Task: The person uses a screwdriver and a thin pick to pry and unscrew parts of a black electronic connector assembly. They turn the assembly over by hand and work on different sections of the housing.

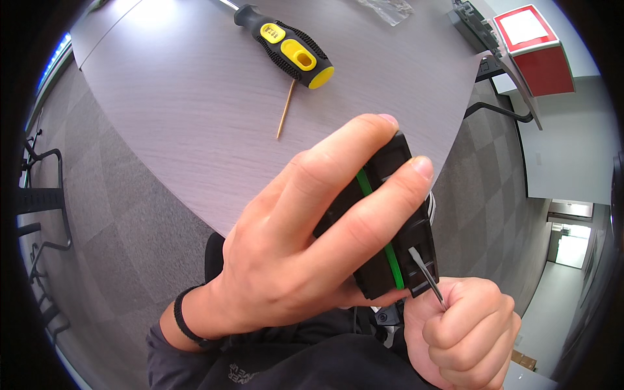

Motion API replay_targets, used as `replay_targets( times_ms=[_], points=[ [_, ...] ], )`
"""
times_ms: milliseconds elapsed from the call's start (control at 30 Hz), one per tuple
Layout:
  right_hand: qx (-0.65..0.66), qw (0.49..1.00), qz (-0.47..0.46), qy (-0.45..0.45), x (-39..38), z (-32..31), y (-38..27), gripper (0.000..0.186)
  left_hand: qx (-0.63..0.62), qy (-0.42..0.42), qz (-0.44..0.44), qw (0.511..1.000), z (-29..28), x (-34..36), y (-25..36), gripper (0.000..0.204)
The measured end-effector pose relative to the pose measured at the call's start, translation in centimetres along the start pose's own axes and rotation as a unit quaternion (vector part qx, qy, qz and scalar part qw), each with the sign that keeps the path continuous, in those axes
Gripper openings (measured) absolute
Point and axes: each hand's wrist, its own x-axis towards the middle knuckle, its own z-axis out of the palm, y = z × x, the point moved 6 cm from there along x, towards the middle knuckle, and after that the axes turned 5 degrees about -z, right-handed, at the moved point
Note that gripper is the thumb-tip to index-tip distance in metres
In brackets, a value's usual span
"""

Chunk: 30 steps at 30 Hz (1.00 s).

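My left hand (292,240) is wrapped around a black plastic block (421,244) with a green strip (393,265) along it, held up off the table in front of my lap. Its fingers hide much of the block. In my right hand (471,325), closed in a fist, is a thin flat-blade screwdriver (429,278). Only its metal shaft shows; the handle is hidden in the fist. The blade's tip lies at a recess near the lower end of the block.
On the table (182,117) lies a large black and yellow screwdriver (286,49), with a thin wooden stick (285,110) beside its handle. A clear plastic bag (390,9) is at the far edge. A red and white box (539,55) and a grey device (473,26) stand at the far right.
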Motion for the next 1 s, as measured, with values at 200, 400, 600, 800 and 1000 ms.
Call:
replay_targets(
  times_ms=[200,400,600,800,1000],
  points=[
    [-0.065,0.996,-0.007,0.067,-0.7,-0.1,-0.5,0.049,0.001,0.003,0.002,1.0,0.0,0.0,0.0,0.067],
    [0.019,0.999,-0.021,0.039,0.2,0.2,0.7,0.048,-0.008,0.001,-0.006,1.0,0.1,-0.1,0.0,0.067],
    [-0.028,0.999,0.032,0.024,0.5,0.6,0.9,0.048,0.004,0.001,0.004,1.0,-0.2,0.0,0.0,0.068],
    [-0.02,0.998,0.001,0.052,0.6,0.9,0.9,0.047,-0.011,0.007,0.015,1.0,0.0,0.2,0.1,0.069],
    [-0.06,0.991,-0.033,0.111,-0.1,0.1,-0.2,0.047,-0.006,0.007,0.002,1.0,-0.2,-0.2,-0.2,0.067]
  ],
)
